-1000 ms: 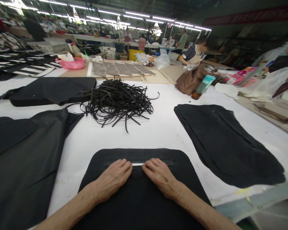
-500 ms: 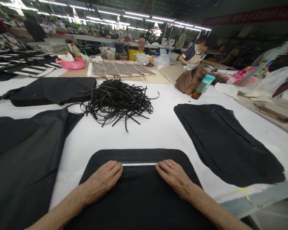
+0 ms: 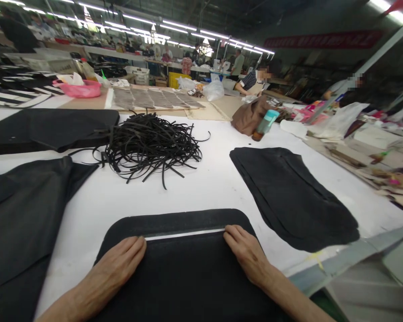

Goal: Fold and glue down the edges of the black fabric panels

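A rounded black fabric panel (image 3: 184, 268) lies on the white table right in front of me. A thin pale slit (image 3: 184, 233) runs across it near its far edge. My left hand (image 3: 116, 267) lies flat on the panel with its fingertips at the slit's left end. At the slit's right end my right hand (image 3: 246, 252) presses down the same way. Both hands have their fingers stretched out and hold nothing.
A tangle of black strips (image 3: 147, 143) lies mid-table. A stack of black panels (image 3: 289, 197) sits to the right, and more black fabric (image 3: 23, 214) covers the left. A teal-capped bottle (image 3: 263, 125) and a brown cloth (image 3: 248, 117) lie beyond. The table edge (image 3: 339, 259) runs at right. People work at far tables.
My hands have slid apart along the slit, from touching near its middle to its two ends. The view has shifted a little to the right.
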The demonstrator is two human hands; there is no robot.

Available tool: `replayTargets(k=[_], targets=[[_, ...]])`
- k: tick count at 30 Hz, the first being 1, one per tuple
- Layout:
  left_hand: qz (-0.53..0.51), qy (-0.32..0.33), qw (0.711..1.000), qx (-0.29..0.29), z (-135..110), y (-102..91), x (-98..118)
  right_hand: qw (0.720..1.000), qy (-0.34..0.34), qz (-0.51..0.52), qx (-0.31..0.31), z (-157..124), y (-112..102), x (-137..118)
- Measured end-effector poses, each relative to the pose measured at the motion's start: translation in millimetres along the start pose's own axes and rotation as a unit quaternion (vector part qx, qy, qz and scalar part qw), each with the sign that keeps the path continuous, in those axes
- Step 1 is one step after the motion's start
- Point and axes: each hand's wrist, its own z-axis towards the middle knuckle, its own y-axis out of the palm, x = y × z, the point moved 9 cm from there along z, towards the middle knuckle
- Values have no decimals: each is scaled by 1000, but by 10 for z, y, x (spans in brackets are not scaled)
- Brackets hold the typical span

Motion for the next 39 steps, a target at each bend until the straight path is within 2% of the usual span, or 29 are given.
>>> replayTargets(k=[3, 6, 11, 14, 17, 21, 24, 28, 34, 39], targets=[[32, -22, 999, 25, 1, 81, -116, 998, 45, 30, 9, 124, -6, 82], [43, -28, 998, 23, -17, 138, -189, 994, 66, 72, 48, 202, -15, 143], [21, -70, 997, 37, -108, 86, -257, 965, 130, 201, 109, 130, 9, 322], [17, -87, 995, 36, -142, 81, -288, 956, 145, 228, 116, 103, 5, 371], [30, -76, 996, 44, -160, 86, -298, 977, 99, 175, 72, 141, 23, 288], [51, -68, 994, 68, -193, 87, -315, 998, 18, 54, 20, 144, 80, 156], [49, -74, 993, 78, -202, 93, -329, 1000, 4, -3, 20, 124, 90, 152], [13, -92, 992, 84, -176, 65, -327, 1000, -6, -7, 22, 115, 75, 162], [-90, -146, 983, 73, -140, 0, -369, 996, -42, -26, 68, 67, 29, 145], [-168, -176, 967, 72, -177, -3, -437, 995, -30, -52, 75, 25, 84, 159]])
